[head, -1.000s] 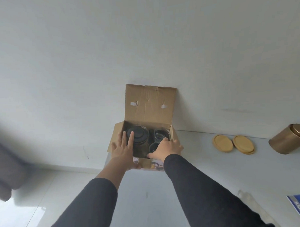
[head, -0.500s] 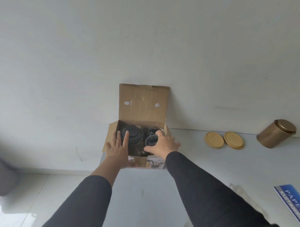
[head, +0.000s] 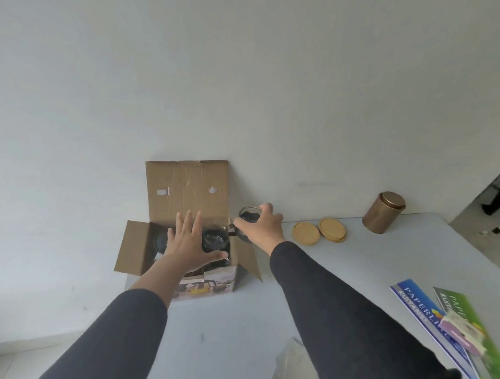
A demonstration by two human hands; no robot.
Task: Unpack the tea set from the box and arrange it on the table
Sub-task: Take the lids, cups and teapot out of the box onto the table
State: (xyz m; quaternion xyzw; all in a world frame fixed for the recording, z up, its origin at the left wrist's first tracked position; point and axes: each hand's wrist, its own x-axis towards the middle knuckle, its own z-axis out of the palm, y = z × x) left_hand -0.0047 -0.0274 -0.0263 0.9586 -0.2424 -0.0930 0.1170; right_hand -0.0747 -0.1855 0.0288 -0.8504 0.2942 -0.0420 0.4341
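An open cardboard box point(head: 186, 188) stands at the back left of the grey table point(head: 236, 326), its lid flap leaning on the wall. Dark glass pieces of the tea set point(head: 215, 238) sit inside it. My left hand point(head: 188, 245) hovers flat over the box's opening, fingers spread, holding nothing. My right hand point(head: 263, 228) grips a small glass cup point(head: 247, 217) by its rim, just outside the box's right edge and above the table. The box's left part is hidden behind my left hand.
Two round wooden coasters point(head: 318, 231) lie right of the box. A copper-coloured tin point(head: 383, 212) stands near the wall farther right. Blue and green paper packs point(head: 446, 321) lie at the table's front right, and clear plastic wrap point(head: 294, 360) lies near the front edge.
My right hand has lifted a glass cup out of the box and carried it right. My left hand's fingers came off the box's contents and spread above them.
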